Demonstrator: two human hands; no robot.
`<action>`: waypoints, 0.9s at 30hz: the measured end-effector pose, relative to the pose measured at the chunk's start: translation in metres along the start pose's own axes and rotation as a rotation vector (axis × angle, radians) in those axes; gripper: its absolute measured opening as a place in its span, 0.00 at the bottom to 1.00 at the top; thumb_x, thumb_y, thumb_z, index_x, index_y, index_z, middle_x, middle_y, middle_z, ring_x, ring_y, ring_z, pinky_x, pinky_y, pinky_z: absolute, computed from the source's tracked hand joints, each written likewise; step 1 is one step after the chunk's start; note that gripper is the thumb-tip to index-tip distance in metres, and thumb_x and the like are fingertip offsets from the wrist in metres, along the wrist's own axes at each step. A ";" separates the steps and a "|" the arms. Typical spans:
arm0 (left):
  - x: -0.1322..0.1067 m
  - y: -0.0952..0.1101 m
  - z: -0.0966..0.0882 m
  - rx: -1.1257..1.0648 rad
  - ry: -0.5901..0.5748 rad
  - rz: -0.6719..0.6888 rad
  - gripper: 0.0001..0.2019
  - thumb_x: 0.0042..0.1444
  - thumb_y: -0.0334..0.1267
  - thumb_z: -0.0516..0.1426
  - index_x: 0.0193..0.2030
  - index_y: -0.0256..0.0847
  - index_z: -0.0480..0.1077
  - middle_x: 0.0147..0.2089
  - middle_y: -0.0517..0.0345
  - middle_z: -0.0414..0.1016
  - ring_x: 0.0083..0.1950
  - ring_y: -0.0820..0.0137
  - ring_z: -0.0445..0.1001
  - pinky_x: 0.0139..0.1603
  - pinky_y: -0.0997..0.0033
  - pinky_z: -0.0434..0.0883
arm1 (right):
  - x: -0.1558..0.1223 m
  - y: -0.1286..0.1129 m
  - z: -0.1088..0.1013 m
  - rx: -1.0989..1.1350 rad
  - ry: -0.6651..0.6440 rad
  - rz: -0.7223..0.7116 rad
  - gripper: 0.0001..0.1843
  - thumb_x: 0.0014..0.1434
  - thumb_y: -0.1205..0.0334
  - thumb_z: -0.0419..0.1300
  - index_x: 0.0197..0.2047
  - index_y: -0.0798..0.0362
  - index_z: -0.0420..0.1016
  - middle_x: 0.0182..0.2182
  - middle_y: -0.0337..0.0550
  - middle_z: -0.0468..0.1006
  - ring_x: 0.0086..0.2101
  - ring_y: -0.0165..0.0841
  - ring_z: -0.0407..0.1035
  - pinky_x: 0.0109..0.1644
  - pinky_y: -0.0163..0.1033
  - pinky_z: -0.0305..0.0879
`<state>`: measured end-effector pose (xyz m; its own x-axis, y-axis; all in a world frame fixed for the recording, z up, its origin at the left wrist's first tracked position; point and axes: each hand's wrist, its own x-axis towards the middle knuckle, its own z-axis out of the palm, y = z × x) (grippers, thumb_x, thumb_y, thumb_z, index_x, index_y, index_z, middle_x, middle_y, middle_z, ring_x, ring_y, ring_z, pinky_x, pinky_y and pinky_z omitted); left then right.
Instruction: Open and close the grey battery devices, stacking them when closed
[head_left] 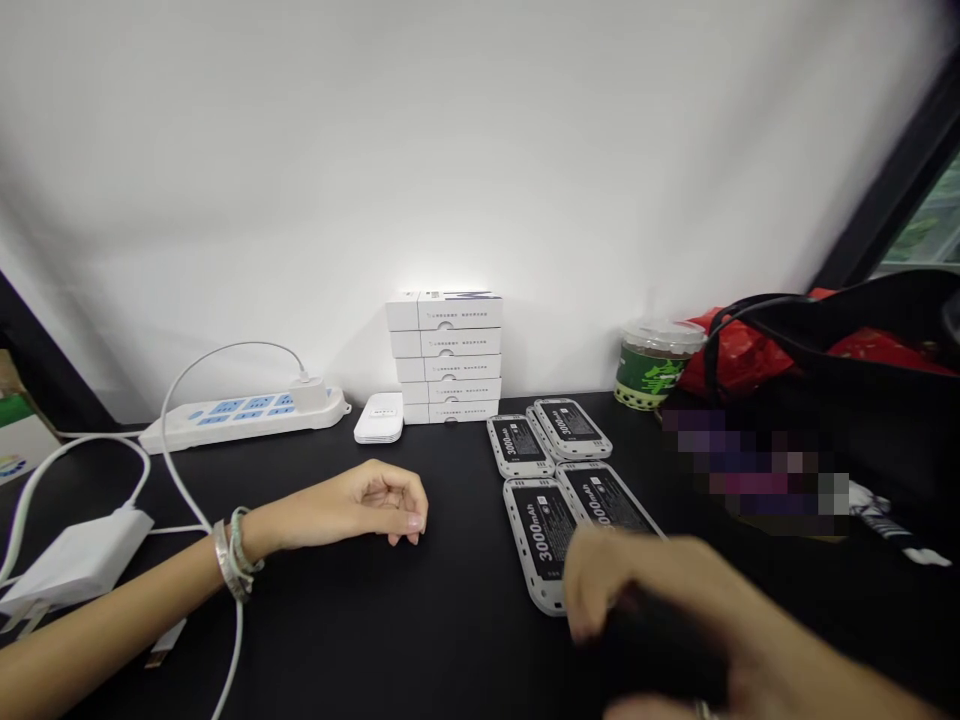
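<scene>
My left hand [367, 505] rests on the black desk [450, 620], fingers curled loosely inward with nothing visible in them; bracelets circle its wrist. My right hand [660, 610] is low at the front right, blurred by motion, and wraps around a dark flat object that I cannot name. It hovers over the near end of two grey-framed battery devices marked 3000mAh [544, 535]. Two or three more of these devices [551, 435] lie just behind them.
A stack of several white boxes [448, 357] stands against the white wall, a small white device [379, 417] beside it. A white power strip [244, 415], cables and a white adapter [79, 560] lie left. A lidded green cup [654, 365] and black bag [847, 400] sit right.
</scene>
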<state>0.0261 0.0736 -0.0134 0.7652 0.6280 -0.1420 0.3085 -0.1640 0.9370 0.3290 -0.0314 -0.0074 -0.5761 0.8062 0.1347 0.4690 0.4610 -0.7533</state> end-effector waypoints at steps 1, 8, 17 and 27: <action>0.000 0.000 0.000 0.005 0.001 0.003 0.14 0.58 0.48 0.64 0.33 0.39 0.73 0.32 0.60 0.75 0.32 0.73 0.70 0.35 0.74 0.68 | 0.000 -0.004 -0.014 -0.138 0.072 0.006 0.21 0.51 0.49 0.70 0.44 0.47 0.72 0.43 0.45 0.76 0.44 0.41 0.71 0.48 0.42 0.69; -0.001 0.001 0.001 0.023 0.005 0.017 0.14 0.58 0.49 0.63 0.33 0.40 0.72 0.32 0.60 0.75 0.32 0.73 0.70 0.36 0.72 0.69 | 0.013 0.006 -0.034 -0.339 -0.048 0.291 0.43 0.44 0.39 0.71 0.59 0.43 0.62 0.58 0.48 0.63 0.54 0.51 0.58 0.58 0.56 0.64; -0.001 0.000 0.002 0.027 0.001 0.003 0.13 0.60 0.47 0.62 0.34 0.39 0.71 0.33 0.60 0.74 0.33 0.73 0.69 0.37 0.73 0.68 | 0.025 0.003 -0.039 -0.333 -0.179 0.247 0.47 0.40 0.46 0.74 0.60 0.45 0.60 0.55 0.47 0.64 0.53 0.51 0.59 0.58 0.56 0.62; -0.012 0.022 0.019 0.214 0.064 -0.013 0.34 0.42 0.46 0.73 0.55 0.48 0.66 0.50 0.57 0.70 0.47 0.64 0.70 0.49 0.63 0.70 | 0.031 -0.012 -0.002 -0.293 -0.083 0.172 0.45 0.36 0.57 0.73 0.56 0.50 0.59 0.54 0.49 0.62 0.51 0.46 0.60 0.56 0.52 0.63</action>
<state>0.0346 0.0479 0.0024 0.7248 0.6773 -0.1264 0.4362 -0.3090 0.8451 0.3065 -0.0109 0.0076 -0.5190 0.8538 -0.0400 0.7293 0.4180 -0.5417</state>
